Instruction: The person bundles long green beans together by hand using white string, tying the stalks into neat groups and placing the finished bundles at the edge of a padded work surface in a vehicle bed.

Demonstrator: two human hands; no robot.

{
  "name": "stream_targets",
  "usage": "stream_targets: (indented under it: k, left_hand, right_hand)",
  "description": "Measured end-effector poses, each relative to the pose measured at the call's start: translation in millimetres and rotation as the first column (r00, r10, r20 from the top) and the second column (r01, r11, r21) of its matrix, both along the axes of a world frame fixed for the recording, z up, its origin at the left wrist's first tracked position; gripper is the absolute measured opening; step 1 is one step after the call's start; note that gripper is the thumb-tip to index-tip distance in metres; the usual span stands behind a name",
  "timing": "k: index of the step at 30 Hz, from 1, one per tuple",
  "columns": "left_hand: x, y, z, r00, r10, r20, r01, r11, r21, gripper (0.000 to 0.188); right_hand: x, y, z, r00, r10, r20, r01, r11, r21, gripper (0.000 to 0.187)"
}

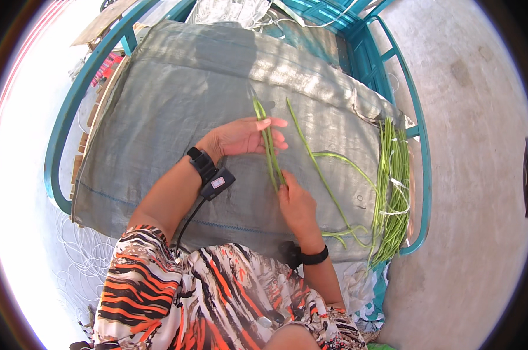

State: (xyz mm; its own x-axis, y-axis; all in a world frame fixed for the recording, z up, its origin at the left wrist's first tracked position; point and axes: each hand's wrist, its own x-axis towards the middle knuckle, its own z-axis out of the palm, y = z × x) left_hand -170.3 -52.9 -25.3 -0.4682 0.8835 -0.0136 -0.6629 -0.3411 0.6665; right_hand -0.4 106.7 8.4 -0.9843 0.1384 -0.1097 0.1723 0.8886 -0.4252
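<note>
A few long green beans (271, 153) run upright between my two hands, above a grey woven sheet (176, 128). My left hand (238, 136) pinches them near their upper end, thumb in front and fingertips showing behind. Lower down, my right hand (299, 207) is closed round the same long beans. Just right of my hands, several loose long beans (303, 135) lie on the sheet, some curled toward its lower right. At the right edge lie large bundles of long beans (397, 181), tied with white string (398, 184).
Teal metal rails (58, 131) curve round the left and right sides of the sheet-covered surface. White plastic material (229, 13) is heaped at the back. Tangled white string (80, 251) lies on the floor at left. A white and teal sack (363, 291) sits below the bundles.
</note>
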Motion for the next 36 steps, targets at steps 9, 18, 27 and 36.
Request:
stream_targets:
  k: [9, 18, 27, 36]
  left_hand:
    - [-10, 3, -18, 0.998, -0.047, 0.051, 0.035, 0.977, 0.212, 0.024]
    - [-3, 2, -1, 0.999, 0.029, 0.015, -0.03, 0.998, 0.052, 0.026]
    - [-2, 5, -6, 0.998, 0.005, 0.056, -0.006, 1.0, 0.024, 0.024]
    - [-10, 3, -10, 0.933, 0.2, 0.3, -0.201, 0.979, -0.028, 0.025]
  right_hand:
    - [1, 0, 1, 0.997, -0.009, -0.083, -0.002, 0.992, -0.128, 0.028]
    - [1, -4, 0, 0.985, -0.003, -0.172, -0.032, 0.98, -0.197, 0.027]
    - [1, -3, -2, 0.991, 0.01, -0.13, -0.031, 0.986, -0.161, 0.026]
    - [46, 63, 29, 0.957, -0.288, -0.046, 0.28, 0.951, -0.133, 0.029]
